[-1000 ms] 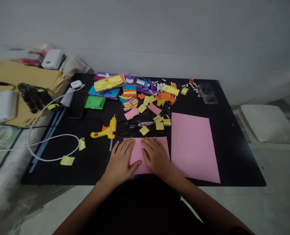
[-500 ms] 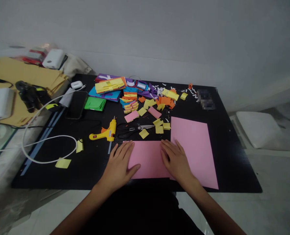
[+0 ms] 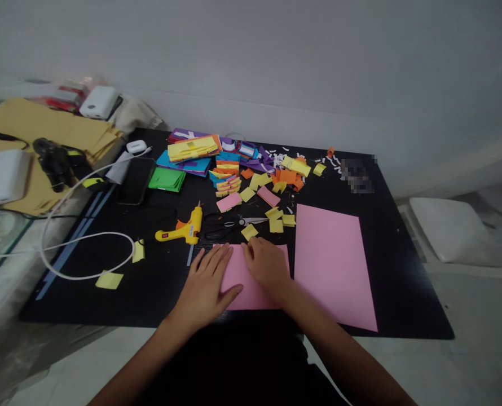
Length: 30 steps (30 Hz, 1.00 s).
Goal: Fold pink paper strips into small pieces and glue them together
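A pink sheet of paper (image 3: 234,299) lies at the table's front edge under both hands. My left hand (image 3: 208,282) rests flat on its left side, fingers stretched towards the far edge and thumb out. On the same sheet, near its far edge, my right hand (image 3: 268,268) presses down with fingers curled together; nothing shows in them. A larger pink sheet (image 3: 331,265) lies to the right, partly beneath my right forearm. Just beyond the hands are black-handled scissors (image 3: 234,223), a yellow glue gun (image 3: 187,227) and small yellow paper pieces (image 3: 250,232).
Folded coloured papers (image 3: 194,148), a green stack (image 3: 166,179) and white scraps (image 3: 276,160) lie farther back on the black table (image 3: 407,282). At left are a phone (image 3: 136,180), a looped white cable (image 3: 86,277) and brown envelopes (image 3: 56,127). A white stool (image 3: 441,228) stands right.
My right hand has slid left along the pink sheet's far edge, and its fingers have curled in. My left hand stays in place.
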Each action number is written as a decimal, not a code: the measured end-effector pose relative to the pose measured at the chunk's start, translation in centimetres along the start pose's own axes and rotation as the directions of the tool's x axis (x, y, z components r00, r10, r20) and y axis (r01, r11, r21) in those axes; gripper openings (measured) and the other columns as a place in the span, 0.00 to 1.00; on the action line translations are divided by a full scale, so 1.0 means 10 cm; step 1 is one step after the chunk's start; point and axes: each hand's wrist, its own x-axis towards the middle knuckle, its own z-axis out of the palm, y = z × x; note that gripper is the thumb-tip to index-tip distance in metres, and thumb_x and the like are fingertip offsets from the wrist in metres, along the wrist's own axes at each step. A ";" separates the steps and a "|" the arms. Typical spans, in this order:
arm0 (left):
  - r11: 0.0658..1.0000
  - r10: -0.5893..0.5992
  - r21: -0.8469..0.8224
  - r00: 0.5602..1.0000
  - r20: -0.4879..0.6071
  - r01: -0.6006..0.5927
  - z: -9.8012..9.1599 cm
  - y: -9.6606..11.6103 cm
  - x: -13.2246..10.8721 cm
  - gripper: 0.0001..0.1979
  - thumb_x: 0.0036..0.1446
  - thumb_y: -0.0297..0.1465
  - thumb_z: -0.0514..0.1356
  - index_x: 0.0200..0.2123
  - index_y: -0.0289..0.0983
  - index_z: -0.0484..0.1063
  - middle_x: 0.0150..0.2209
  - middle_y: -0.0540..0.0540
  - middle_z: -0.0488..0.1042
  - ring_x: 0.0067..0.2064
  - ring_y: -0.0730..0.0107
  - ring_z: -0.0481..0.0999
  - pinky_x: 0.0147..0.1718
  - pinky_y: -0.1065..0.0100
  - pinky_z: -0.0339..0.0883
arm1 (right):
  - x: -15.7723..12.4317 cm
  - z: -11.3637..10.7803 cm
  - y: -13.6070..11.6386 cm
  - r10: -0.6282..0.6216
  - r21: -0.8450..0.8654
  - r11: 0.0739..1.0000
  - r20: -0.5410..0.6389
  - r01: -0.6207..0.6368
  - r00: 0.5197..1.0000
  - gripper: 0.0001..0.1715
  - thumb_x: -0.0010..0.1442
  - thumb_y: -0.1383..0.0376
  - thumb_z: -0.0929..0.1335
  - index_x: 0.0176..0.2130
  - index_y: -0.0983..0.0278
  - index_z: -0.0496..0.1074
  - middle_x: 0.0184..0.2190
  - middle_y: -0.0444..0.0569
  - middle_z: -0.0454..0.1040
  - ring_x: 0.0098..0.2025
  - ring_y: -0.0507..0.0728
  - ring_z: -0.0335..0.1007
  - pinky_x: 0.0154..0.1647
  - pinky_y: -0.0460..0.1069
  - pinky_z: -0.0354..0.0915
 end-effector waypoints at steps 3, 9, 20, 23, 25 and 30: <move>1.000 -0.001 -0.003 1.000 -0.008 0.001 0.01 0.00 -0.01 0.39 0.71 0.51 0.57 0.76 0.38 0.54 0.74 0.36 0.64 0.73 0.43 0.65 0.72 0.39 0.55 | 0.02 -0.05 0.08 0.062 -0.012 0.998 0.024 -0.062 0.998 0.14 0.75 0.63 0.66 0.36 0.61 0.75 0.32 0.50 0.82 0.35 0.60 0.80 0.31 0.51 0.60; 1.000 0.011 -0.011 1.000 -0.026 -0.011 0.04 -0.01 -0.01 0.41 0.71 0.52 0.57 0.78 0.40 0.50 0.74 0.36 0.65 0.73 0.42 0.65 0.71 0.37 0.56 | -0.13 -0.29 0.49 0.210 -0.038 0.977 0.050 -0.208 0.976 0.18 0.74 0.60 0.68 0.30 0.60 0.73 0.26 0.47 0.80 0.28 0.58 0.75 0.27 0.50 0.51; 1.000 0.025 0.010 1.000 -0.013 -0.025 0.02 -0.02 -0.01 0.41 0.71 0.51 0.58 0.77 0.37 0.51 0.74 0.34 0.65 0.74 0.41 0.64 0.70 0.37 0.57 | -0.30 -0.50 0.88 0.308 0.058 0.951 -0.057 -0.304 0.950 0.20 0.74 0.59 0.63 0.29 0.60 0.69 0.26 0.49 0.77 0.27 0.59 0.73 0.28 0.51 0.56; 1.000 0.024 0.006 1.000 -0.009 -0.023 -0.03 0.00 -0.02 0.37 0.71 0.46 0.60 0.75 0.37 0.55 0.73 0.34 0.65 0.73 0.41 0.64 0.70 0.36 0.59 | -0.34 -0.49 0.78 0.224 0.300 0.940 -0.174 -0.165 0.959 0.17 0.75 0.59 0.60 0.40 0.61 0.73 0.34 0.52 0.81 0.33 0.60 0.78 0.34 0.51 0.66; 1.000 0.015 -0.002 1.000 -0.025 -0.015 -0.09 0.03 -0.01 0.32 0.70 0.42 0.61 0.72 0.37 0.61 0.73 0.34 0.65 0.73 0.40 0.64 0.70 0.36 0.59 | -0.37 -0.47 0.71 0.205 0.447 0.889 -0.203 -0.096 0.958 0.15 0.74 0.61 0.59 0.45 0.62 0.73 0.34 0.51 0.81 0.33 0.59 0.78 0.34 0.51 0.68; 0.976 -0.021 -0.219 0.997 -0.077 0.004 -0.23 0.17 0.14 0.15 0.73 0.34 0.57 0.59 0.38 0.74 0.60 0.37 0.77 0.62 0.50 0.76 0.62 0.46 0.70 | -0.33 -0.43 0.65 0.256 0.545 0.828 -0.161 -0.130 0.953 0.12 0.71 0.62 0.61 0.42 0.61 0.73 0.27 0.46 0.76 0.25 0.56 0.70 0.29 0.51 0.66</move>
